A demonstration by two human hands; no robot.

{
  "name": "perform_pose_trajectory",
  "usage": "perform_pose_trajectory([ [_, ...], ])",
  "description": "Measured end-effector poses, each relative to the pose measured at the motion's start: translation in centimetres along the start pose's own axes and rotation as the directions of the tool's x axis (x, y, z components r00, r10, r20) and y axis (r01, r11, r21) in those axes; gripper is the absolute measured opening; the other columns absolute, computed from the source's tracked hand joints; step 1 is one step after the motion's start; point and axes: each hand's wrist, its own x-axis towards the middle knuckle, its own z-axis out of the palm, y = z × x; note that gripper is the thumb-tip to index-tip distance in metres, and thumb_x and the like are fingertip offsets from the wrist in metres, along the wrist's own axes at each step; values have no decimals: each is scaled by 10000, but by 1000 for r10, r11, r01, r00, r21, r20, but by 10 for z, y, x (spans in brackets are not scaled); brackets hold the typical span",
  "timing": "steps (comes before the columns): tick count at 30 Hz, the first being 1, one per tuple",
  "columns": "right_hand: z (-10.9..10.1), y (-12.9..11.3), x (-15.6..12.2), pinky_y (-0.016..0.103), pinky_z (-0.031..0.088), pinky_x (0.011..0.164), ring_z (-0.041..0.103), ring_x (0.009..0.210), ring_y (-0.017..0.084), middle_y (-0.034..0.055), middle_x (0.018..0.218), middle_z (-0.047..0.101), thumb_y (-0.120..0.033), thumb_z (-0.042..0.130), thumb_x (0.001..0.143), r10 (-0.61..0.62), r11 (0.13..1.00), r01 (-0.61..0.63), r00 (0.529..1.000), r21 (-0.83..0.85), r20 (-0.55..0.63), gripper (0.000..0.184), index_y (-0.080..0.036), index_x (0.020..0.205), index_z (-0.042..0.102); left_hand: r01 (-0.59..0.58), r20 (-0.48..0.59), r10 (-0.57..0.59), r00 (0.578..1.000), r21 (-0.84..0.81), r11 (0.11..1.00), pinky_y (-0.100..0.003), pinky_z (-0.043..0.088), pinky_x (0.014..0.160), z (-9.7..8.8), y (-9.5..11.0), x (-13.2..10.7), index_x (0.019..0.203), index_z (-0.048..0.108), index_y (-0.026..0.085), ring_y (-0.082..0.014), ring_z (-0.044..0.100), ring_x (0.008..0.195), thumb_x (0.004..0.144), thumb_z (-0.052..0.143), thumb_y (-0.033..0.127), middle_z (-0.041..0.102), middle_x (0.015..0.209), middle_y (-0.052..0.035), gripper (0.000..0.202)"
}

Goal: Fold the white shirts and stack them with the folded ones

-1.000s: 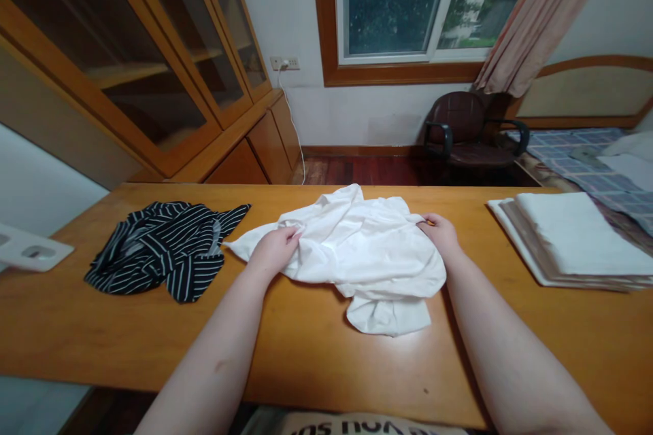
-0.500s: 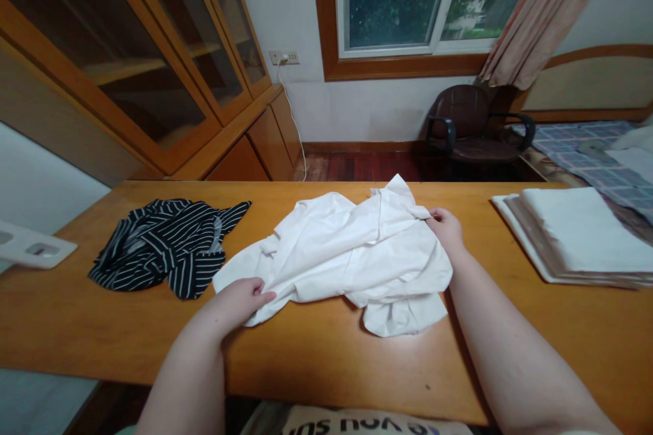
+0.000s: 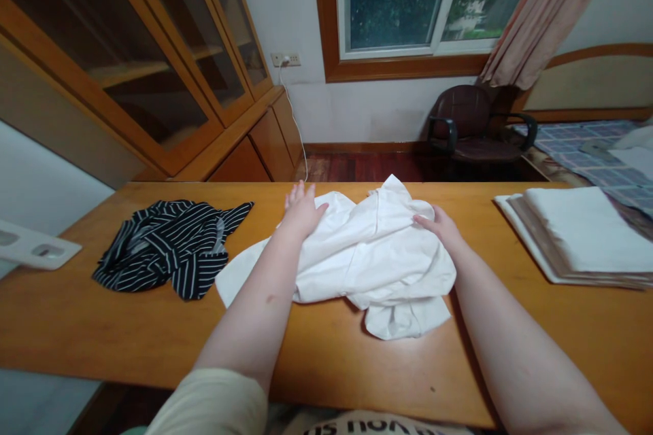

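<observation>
A crumpled white shirt (image 3: pixel 357 251) lies bunched on the wooden table in front of me. My left hand (image 3: pixel 302 209) is at its far left edge, fingers stretched forward and apart, holding nothing. At the shirt's right side, my right hand (image 3: pixel 439 223) has its thumb on top of the cloth, with the fingers partly hidden behind the fabric. A black shirt with white stripes (image 3: pixel 168 245) lies crumpled to the left, apart from both hands.
A stack of folded white cloth (image 3: pixel 576 231) sits on the table (image 3: pixel 326 360) at the right. A white plastic piece with slots (image 3: pixel 43 248) juts in at the left edge. Beyond the table stand a glass-fronted cabinet (image 3: pixel 214 115) and a brown armchair (image 3: pixel 466 122).
My left hand has let go of the shirt's near left corner and moved forward to its far edge, fingers opening. The right hand stays at the right side, its thumb now further over the cloth.
</observation>
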Motion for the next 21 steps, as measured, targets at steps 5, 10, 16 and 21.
perform_pose_trajectory([
  [5,5,-4,-1,373,486,795,637,937,268,102,1030,689,-467,718,634,-51,991,52,999,-120,17,503,-181,1034,614,-75,48,74,996,30,997,-429,316,1036,54,6,8,1388,391,170,-296,448,1235,876,441,412,503,1349,-135,568],
  [10,8,-7,-3,359,489,759,646,896,261,103,992,698,-444,706,630,-10,999,10,1000,-54,-11,485,-170,1022,622,28,17,-26,1000,-100,995,-388,387,949,53,0,7,1395,367,110,-310,515,1158,869,435,493,552,1276,-184,655],
  [16,12,-11,-7,334,487,770,640,919,240,83,1008,700,-379,694,626,-26,997,30,998,73,-50,476,-182,1055,629,-41,64,62,996,-291,956,-277,433,851,44,-13,8,1066,626,196,-216,601,1001,755,534,183,673,1072,-63,325],
  [21,13,-12,-8,320,469,750,629,879,234,74,933,708,-366,634,644,-55,994,69,985,84,-164,354,-161,928,683,136,-67,-154,986,-222,965,-303,453,792,38,-26,12,969,612,200,-228,603,939,766,481,181,667,985,-74,242],
])
